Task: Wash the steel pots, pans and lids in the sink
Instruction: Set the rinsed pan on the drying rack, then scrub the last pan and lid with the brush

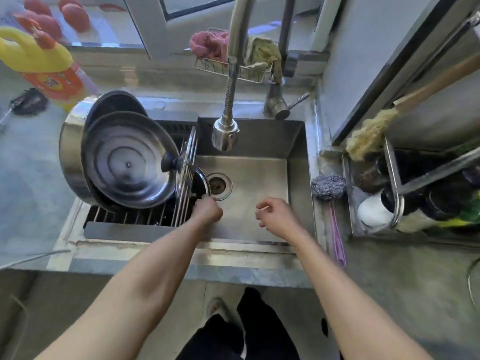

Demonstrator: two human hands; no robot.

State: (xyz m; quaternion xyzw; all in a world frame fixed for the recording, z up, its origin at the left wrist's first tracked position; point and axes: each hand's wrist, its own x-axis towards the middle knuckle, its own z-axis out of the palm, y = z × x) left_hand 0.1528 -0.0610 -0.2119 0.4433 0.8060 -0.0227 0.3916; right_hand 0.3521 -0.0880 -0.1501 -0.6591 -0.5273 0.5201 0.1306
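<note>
my left hand pinching a lid at the rack's 3 o'clock edge, right hand loose and holding nothing over the sink

We cannot see the fingers of the left hand; they curl out of sight at the rim of a lid half hidden behind the rack. The pot is largely covered by stacked lids. The yellow bottle is cut off at the left edge. Items in the right-hand caddy are too dark to identify.
</note>
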